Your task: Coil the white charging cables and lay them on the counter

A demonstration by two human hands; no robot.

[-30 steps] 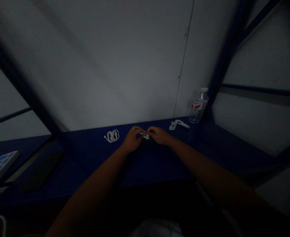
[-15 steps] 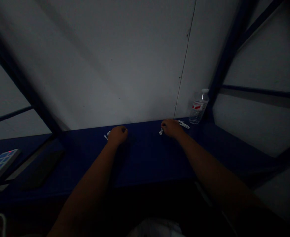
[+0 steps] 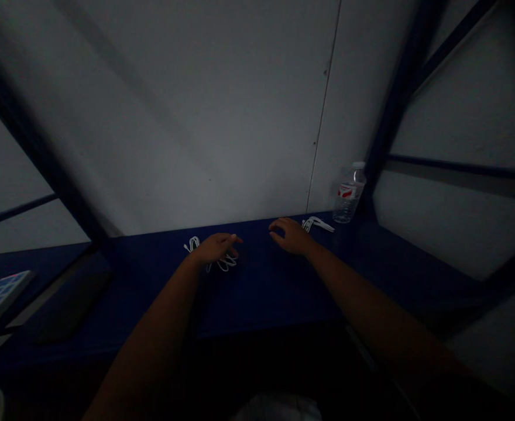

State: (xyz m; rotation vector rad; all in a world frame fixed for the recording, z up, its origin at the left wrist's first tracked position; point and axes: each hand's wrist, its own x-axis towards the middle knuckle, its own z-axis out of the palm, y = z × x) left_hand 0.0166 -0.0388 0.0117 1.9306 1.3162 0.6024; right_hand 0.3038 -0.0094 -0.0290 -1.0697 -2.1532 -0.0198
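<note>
Head view: left hand (image 3: 216, 248) lies open over a white coiled cable (image 3: 222, 264) on the blue surface (image 3: 261, 298); right hand (image 3: 290, 237) open, near a white cable bundle (image 3: 316, 223) (both likely light, limp; pinch at the coil).

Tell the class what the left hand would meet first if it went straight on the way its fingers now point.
From the left hand, probably the right hand, though depth is unclear in this dim view.
</note>
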